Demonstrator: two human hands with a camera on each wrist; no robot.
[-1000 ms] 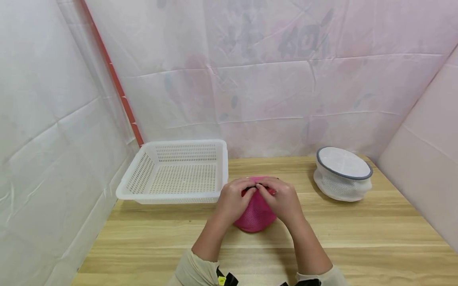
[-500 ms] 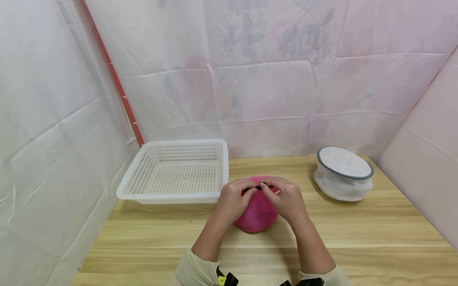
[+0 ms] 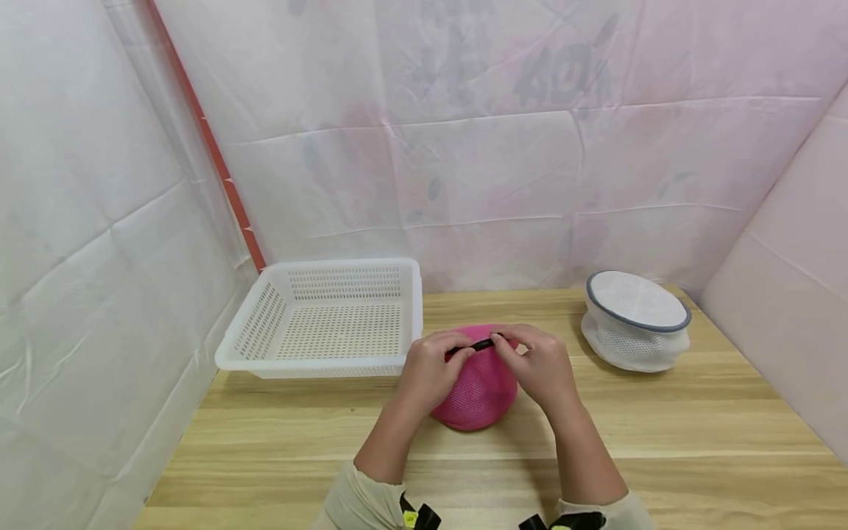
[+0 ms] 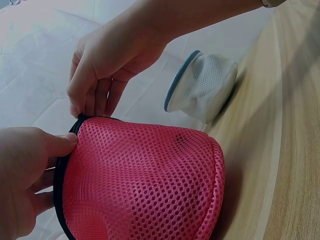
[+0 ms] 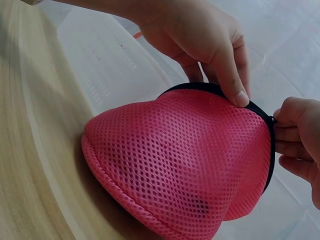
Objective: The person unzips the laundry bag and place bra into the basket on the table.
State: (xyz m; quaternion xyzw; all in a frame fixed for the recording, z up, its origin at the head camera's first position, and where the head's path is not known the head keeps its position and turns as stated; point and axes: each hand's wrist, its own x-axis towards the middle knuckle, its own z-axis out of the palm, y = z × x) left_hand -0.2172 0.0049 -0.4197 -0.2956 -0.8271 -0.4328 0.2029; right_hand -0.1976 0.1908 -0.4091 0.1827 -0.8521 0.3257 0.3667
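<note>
A pink mesh laundry bag (image 3: 473, 397) stands on the wooden table in front of me, with a black zipper (image 3: 482, 344) across its top. My left hand (image 3: 427, 368) grips the zippered edge on the left, thumb on the near side and fingers behind. On the right, my right hand (image 3: 542, 364) pinches the zipper pull (image 5: 273, 120), which shows between thumb and finger in the right wrist view. The zipper between the hands looks drawn together. Through the mesh a small dark patch (image 5: 200, 206) shows; the rest of the contents is hidden.
At the back left stands a white perforated plastic basket (image 3: 318, 366) with nothing in it. A round white mesh bag (image 3: 632, 346) with a grey rim sits at the back right. White sheeting (image 3: 477, 184) hangs behind the table (image 3: 298, 456) and along both sides.
My right hand has slid right along the zipper, away from the left hand. The gap where something red showed has closed up behind it. My left hand has stayed nearly in place.
</note>
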